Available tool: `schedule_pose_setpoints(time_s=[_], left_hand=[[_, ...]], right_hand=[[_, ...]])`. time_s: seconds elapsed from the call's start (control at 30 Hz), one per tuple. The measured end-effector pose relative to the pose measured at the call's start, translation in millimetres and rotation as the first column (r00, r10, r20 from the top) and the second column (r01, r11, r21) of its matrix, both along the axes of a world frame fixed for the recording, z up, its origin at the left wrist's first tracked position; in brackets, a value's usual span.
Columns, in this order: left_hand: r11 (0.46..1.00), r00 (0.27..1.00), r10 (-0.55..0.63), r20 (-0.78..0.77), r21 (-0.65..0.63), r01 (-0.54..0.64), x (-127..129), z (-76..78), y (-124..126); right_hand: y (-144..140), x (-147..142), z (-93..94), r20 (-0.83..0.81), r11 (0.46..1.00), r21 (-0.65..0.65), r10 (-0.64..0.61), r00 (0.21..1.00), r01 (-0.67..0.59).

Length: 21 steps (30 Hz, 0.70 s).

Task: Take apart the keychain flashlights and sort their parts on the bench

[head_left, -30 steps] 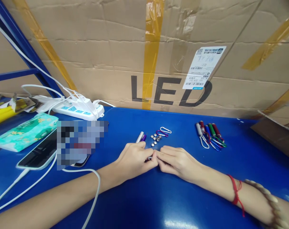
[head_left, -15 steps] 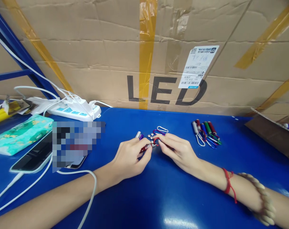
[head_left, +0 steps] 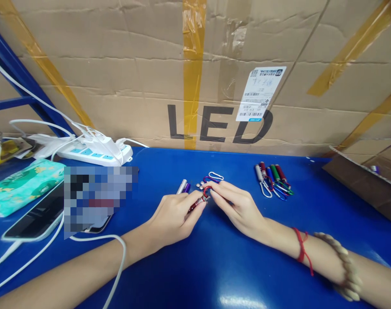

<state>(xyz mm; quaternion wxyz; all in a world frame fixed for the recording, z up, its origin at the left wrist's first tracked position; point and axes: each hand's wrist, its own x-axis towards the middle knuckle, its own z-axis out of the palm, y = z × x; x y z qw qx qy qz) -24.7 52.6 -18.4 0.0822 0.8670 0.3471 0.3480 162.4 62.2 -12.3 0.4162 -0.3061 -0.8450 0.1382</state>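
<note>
Red tube (head_left: 195,205) in left hand (head_left: 175,214), red carabiner (head_left: 206,189) in right hand (head_left: 242,207), silver discs (head_left: 201,186) beyond.

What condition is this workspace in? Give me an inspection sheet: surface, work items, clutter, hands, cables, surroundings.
Surface: glossy blue tabletop.
Work items: dark red tube, red clip at its end; silver tube, purple tube, small silver discs and two loose clips just beyond the hands; grouped tubes with clips to the right.
Clutter: phone and green pack at left; pixelated area beside them.
Hands: left hand grips the dark red tube; right hand pinches the red clip.
Cables: white cables, one crossing the left forearm; white power strip.
Surroundings: cardboard marked LED behind, blue frame left, cardboard box right.
</note>
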Motion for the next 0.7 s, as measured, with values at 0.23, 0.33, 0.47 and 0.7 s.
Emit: schedule_pose_setpoints(time_s=[0.23,0.33,0.47,0.7], left_hand=[[0.988,0.994,0.059,-0.090,0.148,-0.045,3.0,-0.3,0.3],[0.980,0.992,0.121,-0.046,0.168,-0.111,3.4,-0.5,0.6],[0.968,0.973,0.228,0.023,0.106,-0.229,1.8,2.7,-0.5],[0.961,0.960,0.273,0.069,-0.071,-0.268,-0.7,6.4,-1.1]], right_hand=[[-5.1,-5.7,3.7,-0.036,0.999,-0.053,-0.001,0.999,0.000],[0.8,-3.4,1.5,-0.052,0.994,-0.081,-0.074,0.996,0.070],[15.6,5.9,-4.4,0.036,0.971,-0.148,-0.185,0.982,0.188],[21.3,14.2,-5.1,0.127,0.886,-0.243,-0.373,0.919,0.394]])
